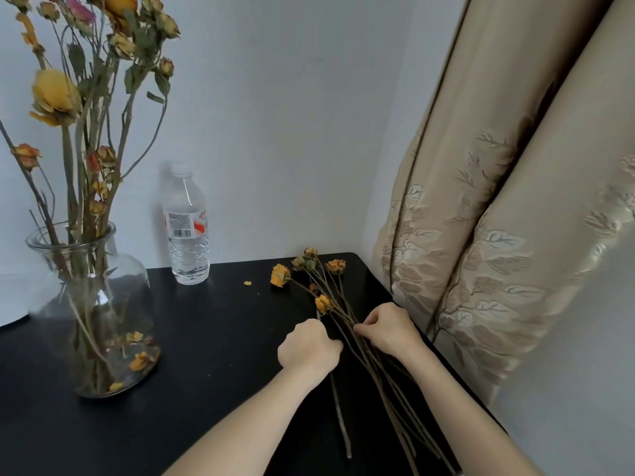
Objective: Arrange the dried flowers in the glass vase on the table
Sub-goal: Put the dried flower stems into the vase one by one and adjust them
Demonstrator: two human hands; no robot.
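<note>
A clear glass vase (103,304) stands at the left of the black table (213,338) and holds several tall dried flowers (89,97), with loose petals at its bottom. A bundle of dried yellow flowers (319,280) lies on the table at the right, stems pointing toward me. My left hand (307,345) is curled over the stems at the bundle's left side. My right hand (388,329) pinches stems at the bundle's middle. Which stems each hand holds is partly hidden by the fingers.
A plastic water bottle (187,228) stands against the wall behind the table. A loose petal (247,283) lies near it. A beige patterned curtain (498,235) hangs close along the table's right edge. A white object (12,297) shows at the far left.
</note>
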